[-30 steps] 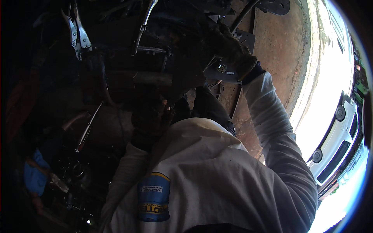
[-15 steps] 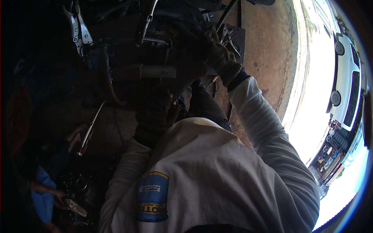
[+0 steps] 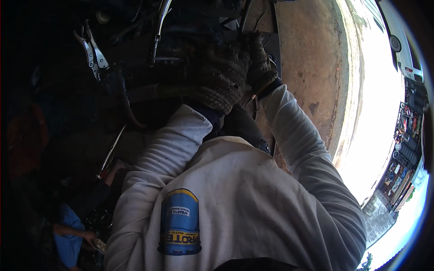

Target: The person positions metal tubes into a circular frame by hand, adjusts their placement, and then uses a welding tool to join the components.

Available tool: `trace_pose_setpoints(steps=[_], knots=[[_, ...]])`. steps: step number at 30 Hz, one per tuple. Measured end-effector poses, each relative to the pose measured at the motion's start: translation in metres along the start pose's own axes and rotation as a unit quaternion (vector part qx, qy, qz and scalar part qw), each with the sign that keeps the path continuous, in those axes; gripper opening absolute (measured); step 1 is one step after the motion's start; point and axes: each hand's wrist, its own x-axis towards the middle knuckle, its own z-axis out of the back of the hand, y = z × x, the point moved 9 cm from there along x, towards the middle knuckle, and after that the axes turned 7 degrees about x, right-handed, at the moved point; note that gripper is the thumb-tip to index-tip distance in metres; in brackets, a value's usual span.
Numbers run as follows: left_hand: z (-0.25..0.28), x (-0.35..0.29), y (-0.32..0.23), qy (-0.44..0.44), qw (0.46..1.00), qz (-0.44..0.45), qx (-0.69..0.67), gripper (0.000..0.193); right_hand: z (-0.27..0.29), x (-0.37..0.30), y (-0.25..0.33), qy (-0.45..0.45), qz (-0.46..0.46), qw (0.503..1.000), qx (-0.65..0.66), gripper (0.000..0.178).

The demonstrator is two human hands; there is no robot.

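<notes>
Both my hands wear dark, dirty knitted gloves and meet at the top middle, over dark metalwork. My left hand [image 3: 221, 81] shows mostly its back; its fingers vanish into shadow beside the right hand. My right hand [image 3: 261, 65] is closed at the edge of a dark metal plate [image 3: 273, 45], and whatever it grips is hidden. Left of them, silver locking pliers [image 3: 92, 56] stand by a curved dark metal bar [image 3: 124, 97]. Another shiny long-handled tool [image 3: 160, 31], seen edge-on, rises nearer my left hand.
At the lower left another person's hand [image 3: 89, 235] holds a pale object among dark machine parts. A slim silver tool [image 3: 110, 151] lies close to a second hand there. Brown stained floor [image 3: 307, 81] runs along the right, with a white vehicle [image 3: 398, 40] beyond in bright light.
My left hand has moved up and right from near my body to beside my right hand. The view has shifted, and the tool by the right hand is now mostly covered.
</notes>
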Motion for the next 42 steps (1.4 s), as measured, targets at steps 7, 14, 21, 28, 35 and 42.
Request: trace_pose_setpoints(steps=[7, 14, 21, 28, 35, 42], knots=[[-0.033, 0.018, -0.012, 0.133, 0.98, -0.082, -0.121, 0.044, 0.033, 0.017, -0.014, 0.04, 0.025, 0.99, -0.135, 0.034], [-0.032, 0.019, -0.01, 0.171, 0.975, -0.088, -0.111, 0.048, -0.005, -0.065, 0.027, 0.293, 0.152, 0.738, -0.588, 0.026], [-0.025, 0.019, -0.013, 0.188, 0.966, -0.121, -0.126, 0.046, 0.01, -0.059, 0.015, 0.253, 0.146, 0.836, -0.465, 0.024], [-0.02, 0.01, -0.012, 0.208, 0.953, -0.149, -0.164, 0.045, 0.03, -0.076, -0.015, 0.226, 0.142, 0.83, -0.489, 0.031], [-0.033, 0.002, -0.014, 0.18, 0.971, -0.149, -0.039, 0.045, 0.004, -0.101, -0.027, 0.227, 0.062, 0.871, -0.431, 0.037], [-0.018, 0.007, -0.017, 0.229, 0.953, -0.178, -0.09, 0.047, 0.004, -0.11, 0.007, 0.128, 0.156, 0.901, -0.385, 0.034]])
